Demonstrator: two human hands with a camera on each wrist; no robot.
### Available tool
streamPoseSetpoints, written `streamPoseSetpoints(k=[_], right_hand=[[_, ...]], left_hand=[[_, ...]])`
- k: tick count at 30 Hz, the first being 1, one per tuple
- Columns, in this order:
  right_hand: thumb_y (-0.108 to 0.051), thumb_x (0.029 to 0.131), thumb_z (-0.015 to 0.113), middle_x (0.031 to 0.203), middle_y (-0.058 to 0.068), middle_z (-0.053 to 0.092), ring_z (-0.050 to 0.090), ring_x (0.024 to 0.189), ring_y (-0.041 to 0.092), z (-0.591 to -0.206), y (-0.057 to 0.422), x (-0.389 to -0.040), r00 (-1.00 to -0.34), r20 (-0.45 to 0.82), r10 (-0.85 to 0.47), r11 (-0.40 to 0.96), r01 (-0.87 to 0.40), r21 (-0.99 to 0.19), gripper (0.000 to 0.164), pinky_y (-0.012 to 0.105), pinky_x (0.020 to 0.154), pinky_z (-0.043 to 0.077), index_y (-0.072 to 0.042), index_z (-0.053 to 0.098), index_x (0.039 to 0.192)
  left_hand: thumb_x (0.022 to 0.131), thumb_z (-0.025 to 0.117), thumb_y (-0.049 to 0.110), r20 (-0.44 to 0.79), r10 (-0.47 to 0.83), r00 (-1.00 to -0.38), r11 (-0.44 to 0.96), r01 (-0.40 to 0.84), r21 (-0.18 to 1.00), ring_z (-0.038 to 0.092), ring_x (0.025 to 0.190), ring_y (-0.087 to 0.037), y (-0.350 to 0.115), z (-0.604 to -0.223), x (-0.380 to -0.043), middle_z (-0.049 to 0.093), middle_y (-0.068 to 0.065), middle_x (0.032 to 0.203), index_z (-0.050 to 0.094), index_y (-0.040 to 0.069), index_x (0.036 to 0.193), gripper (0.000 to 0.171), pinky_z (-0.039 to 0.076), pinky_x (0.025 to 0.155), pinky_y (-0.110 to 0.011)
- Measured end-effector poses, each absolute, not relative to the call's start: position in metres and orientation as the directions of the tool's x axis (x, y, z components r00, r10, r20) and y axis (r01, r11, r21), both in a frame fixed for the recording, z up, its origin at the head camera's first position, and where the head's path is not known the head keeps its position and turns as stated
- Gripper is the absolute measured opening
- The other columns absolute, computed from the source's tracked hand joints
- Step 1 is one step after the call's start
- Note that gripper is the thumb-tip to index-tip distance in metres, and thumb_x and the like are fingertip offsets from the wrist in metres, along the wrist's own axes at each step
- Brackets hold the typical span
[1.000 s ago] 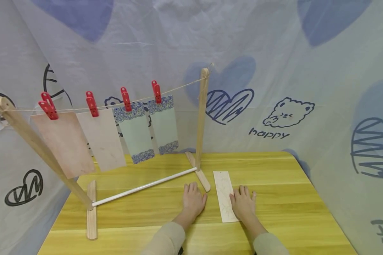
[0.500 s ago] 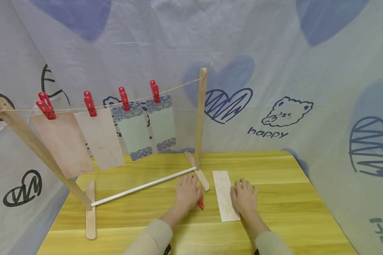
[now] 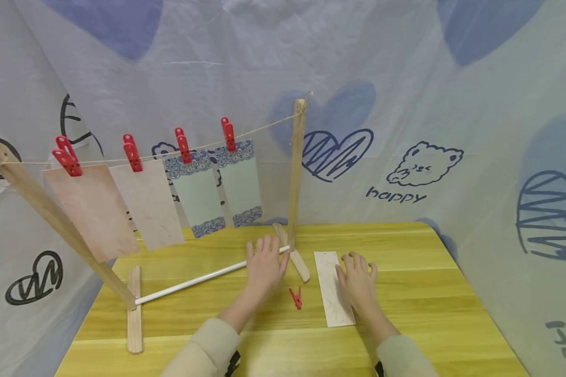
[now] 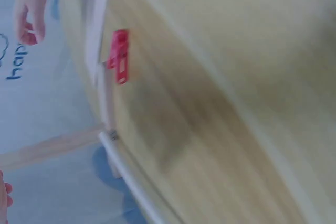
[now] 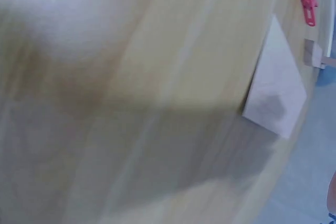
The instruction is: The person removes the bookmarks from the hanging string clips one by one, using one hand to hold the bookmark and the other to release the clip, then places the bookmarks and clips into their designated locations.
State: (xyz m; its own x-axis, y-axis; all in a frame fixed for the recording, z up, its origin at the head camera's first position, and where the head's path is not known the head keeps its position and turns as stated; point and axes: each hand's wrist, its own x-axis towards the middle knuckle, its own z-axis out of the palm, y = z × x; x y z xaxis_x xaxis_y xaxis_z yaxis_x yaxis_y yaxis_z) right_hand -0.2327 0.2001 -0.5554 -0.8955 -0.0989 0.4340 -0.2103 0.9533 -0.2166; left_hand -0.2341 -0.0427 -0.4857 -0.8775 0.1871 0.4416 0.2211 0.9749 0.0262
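My left hand (image 3: 265, 266) hovers over the white rod of the wooden stand, its fingers extended and holding nothing. A red clothespin (image 3: 296, 298) lies on the table between my hands; it also shows in the left wrist view (image 4: 121, 53). My right hand (image 3: 360, 283) is at the right edge of a narrow cream card (image 3: 329, 285), its fingers loosely bent and gripping nothing. Whether it touches the card, I cannot tell. The right wrist view shows the card (image 5: 275, 82) flat on the table.
On the left, a wooden stand (image 3: 294, 183) carries a string with several cards pinned by red clothespins, including a pinkish card (image 3: 94, 214) and a blue-patterned one (image 3: 238, 183). The white rod (image 3: 193, 281) joins its feet. A printed cloth (image 3: 420, 94) hangs behind the wooden table (image 3: 420, 293).
My left hand has moved left and away from me, leaving the red clothespin uncovered on the table. My right hand has shifted slightly away from me beside the card.
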Motion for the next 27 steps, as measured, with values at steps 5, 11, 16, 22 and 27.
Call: streamPoseSetpoints(k=[5,11,16,22,27], right_hand=[[-0.032,0.091,0.051,0.12,0.015,0.049,0.044,0.112,0.032,-0.542,0.192,-0.237,-0.877,0.468,-0.105,0.942,-0.239,-0.236,0.031,0.056,0.09,0.026,-0.008,0.054,0.112],[-0.031,0.092,0.05,0.121,0.014,0.047,0.042,0.113,0.032,-0.525,0.184,-0.242,-0.866,0.486,-0.121,0.928,-0.273,-0.255,0.032,0.056,0.091,0.024,-0.007,0.053,0.114],[-0.03,0.092,0.051,0.124,0.013,0.046,0.041,0.115,0.03,-0.512,0.177,-0.247,-0.865,0.485,-0.13,0.923,-0.284,-0.26,0.033,0.055,0.092,0.023,-0.009,0.052,0.116],[-0.031,0.092,0.05,0.123,0.013,0.048,0.042,0.115,0.03,-0.494,0.166,-0.25,-0.86,0.492,-0.132,0.917,-0.295,-0.269,0.032,0.055,0.092,0.023,-0.01,0.053,0.116],[-0.031,0.092,0.05,0.122,0.013,0.048,0.043,0.114,0.03,-0.484,0.16,-0.253,-0.841,0.519,-0.152,0.912,-0.322,-0.254,0.032,0.054,0.093,0.024,-0.009,0.053,0.116]], left_hand=[[0.091,0.044,0.044,0.527,0.177,-0.831,0.971,0.236,0.047,0.044,0.1,-0.025,-0.051,-0.467,-0.237,0.049,-0.011,0.11,0.048,0.007,0.119,0.046,0.028,0.092,-0.046],[0.09,0.045,0.041,0.621,0.186,-0.762,0.957,0.283,0.061,0.043,0.098,-0.026,-0.061,-0.445,-0.237,0.048,-0.012,0.109,0.046,0.005,0.119,0.047,0.029,0.087,-0.046],[0.093,0.037,0.042,0.738,0.176,-0.652,0.944,0.324,0.061,0.043,0.095,-0.028,-0.066,-0.429,-0.239,0.048,-0.014,0.108,0.049,0.005,0.113,0.043,0.029,0.084,-0.047],[0.093,0.034,0.043,0.797,0.146,-0.586,0.938,0.339,0.077,0.043,0.093,-0.029,-0.071,-0.411,-0.24,0.048,-0.015,0.109,0.049,0.004,0.112,0.045,0.029,0.082,-0.047],[0.093,0.036,0.042,0.825,0.117,-0.552,0.938,0.334,0.091,0.042,0.095,-0.03,-0.077,-0.394,-0.24,0.047,-0.015,0.109,0.047,0.005,0.111,0.042,0.027,0.083,-0.049]])
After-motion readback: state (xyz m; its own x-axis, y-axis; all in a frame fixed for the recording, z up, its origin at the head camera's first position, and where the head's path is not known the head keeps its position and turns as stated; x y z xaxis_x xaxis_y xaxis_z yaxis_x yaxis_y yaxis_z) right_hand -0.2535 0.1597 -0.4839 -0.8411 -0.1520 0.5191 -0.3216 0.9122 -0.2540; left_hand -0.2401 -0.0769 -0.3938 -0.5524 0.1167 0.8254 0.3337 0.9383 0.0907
